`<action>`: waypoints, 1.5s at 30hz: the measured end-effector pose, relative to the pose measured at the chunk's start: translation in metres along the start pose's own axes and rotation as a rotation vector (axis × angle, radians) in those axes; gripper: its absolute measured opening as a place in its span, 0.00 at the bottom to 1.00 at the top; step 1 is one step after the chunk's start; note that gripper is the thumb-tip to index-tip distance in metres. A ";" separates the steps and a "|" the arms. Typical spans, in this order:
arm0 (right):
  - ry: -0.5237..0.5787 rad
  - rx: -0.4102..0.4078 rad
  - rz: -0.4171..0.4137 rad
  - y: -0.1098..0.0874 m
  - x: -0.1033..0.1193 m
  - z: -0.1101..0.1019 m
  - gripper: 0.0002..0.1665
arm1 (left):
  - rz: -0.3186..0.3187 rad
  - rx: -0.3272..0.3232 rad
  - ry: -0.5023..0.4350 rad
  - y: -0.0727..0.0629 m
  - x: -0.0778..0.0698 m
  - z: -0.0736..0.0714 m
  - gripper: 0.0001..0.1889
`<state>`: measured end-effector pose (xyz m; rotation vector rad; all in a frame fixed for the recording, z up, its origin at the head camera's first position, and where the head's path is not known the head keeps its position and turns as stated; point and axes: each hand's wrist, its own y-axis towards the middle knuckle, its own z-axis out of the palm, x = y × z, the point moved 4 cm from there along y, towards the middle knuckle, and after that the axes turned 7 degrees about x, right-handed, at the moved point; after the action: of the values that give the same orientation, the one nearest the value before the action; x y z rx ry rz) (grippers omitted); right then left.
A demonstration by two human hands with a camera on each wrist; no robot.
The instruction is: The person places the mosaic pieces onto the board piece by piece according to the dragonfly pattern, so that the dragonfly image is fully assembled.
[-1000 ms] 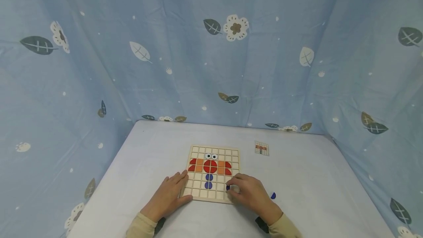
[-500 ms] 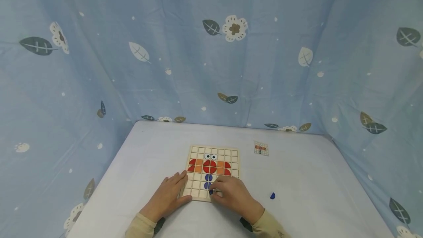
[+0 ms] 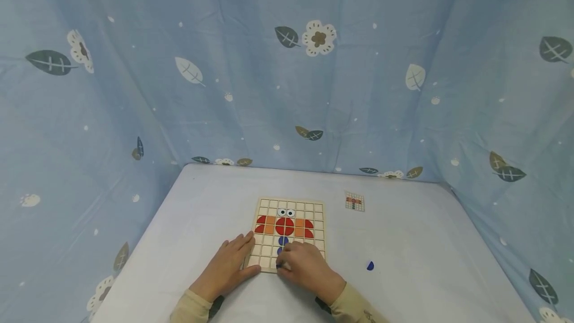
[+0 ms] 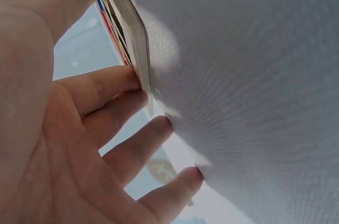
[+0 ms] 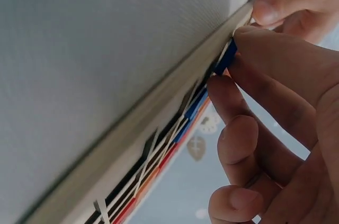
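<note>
A square wooden grid board [image 3: 319, 212] lies on the table, its cells holding eye tiles [image 3: 286, 212], a red circle [image 3: 284, 226], orange squares [image 3: 300, 226], red quarter pieces at both sides and blue half-circle pieces [image 3: 283, 240] below. My left hand [image 3: 228, 265] rests at the board's left side, thumb by the near corner and fingers spread along the edge. Thumb and finger of my right hand [image 3: 305, 265] pinch a blue piece [image 5: 226, 57], low over the board's front row under the blue circles. In the head view that hand covers most of this piece.
A single blue half-circle piece [image 3: 370, 265] lies on the white tabletop [image 3: 417, 243] to the right of the board. Behind it is a small pattern card [image 3: 355, 202] with a similar figure. Blue patterned cloth [image 3: 251, 88] hangs around the back and sides.
My right hand has moved left with the blue piece, from the board's right part to the front row below the blue circles. The left hand has stayed in place.
</note>
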<state>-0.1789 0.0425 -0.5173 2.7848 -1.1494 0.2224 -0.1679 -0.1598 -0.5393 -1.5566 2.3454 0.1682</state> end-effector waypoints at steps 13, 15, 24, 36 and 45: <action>-0.009 -0.003 0.008 0.003 0.003 0.001 0.05 | 0.012 -0.017 -0.019 -0.001 -0.001 -0.002 0.40; -0.010 -0.007 0.012 0.003 0.003 0.000 0.05 | 0.015 -0.019 -0.018 -0.001 -0.001 -0.002 0.40; -0.027 -0.007 0.019 0.008 0.003 0.001 0.06 | 0.018 -0.018 -0.018 -0.001 -0.002 -0.003 0.39; -0.035 -0.039 0.004 0.010 0.005 0.001 0.03 | 0.021 -0.027 -0.009 -0.001 0.001 -0.001 0.40; -0.045 -0.045 -0.013 0.011 0.007 0.004 0.05 | 0.016 -0.012 -0.011 0.000 0.002 0.000 0.41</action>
<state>-0.1817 0.0296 -0.5197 2.7711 -1.1318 0.1314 -0.1685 -0.1614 -0.5399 -1.5385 2.3532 0.1953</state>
